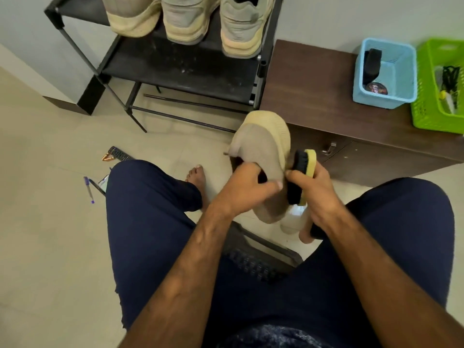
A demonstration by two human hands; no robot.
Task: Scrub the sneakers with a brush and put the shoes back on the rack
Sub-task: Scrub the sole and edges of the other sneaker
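Beige sneaker (pixel 261 156) is held up between the knees, toe pointing away toward the rack (pixel 180 69), yellowish sole turned to the right. Left hand (pixel 243 187) grips it at the collar, fingers curled into the opening, thumb laid across the upper. Right hand (pixel 316 192) is closed round a brush (pixel 302 177) with a yellow back and black bristles. The bristles face the sneaker and touch its side just by the sole edge. The sneaker is off the floor, in front of the brown cabinet (pixel 313 91) and lower in view than the rack. The rack is black metal against the wall, and its upper shelf carries three more beige sneakers in a row: left one (pixel 130 16), middle one (pixel 188 18), right one (pixel 243 26), heels toward the camera. The lower shelf is dusty. The cabinet stands just right of the rack. A blue basket (pixel 376 100) sits on top of it, with a dark brush-like item and a round tin inside. A green basket (pixel 431 116) stands just beside the blue one, contents too small to tell. The person sits in dark trousers, one bare foot (pixel 197 177) on the tiled floor. A pen (pixel 89 189) lies on the floor to the left, near the left knee.
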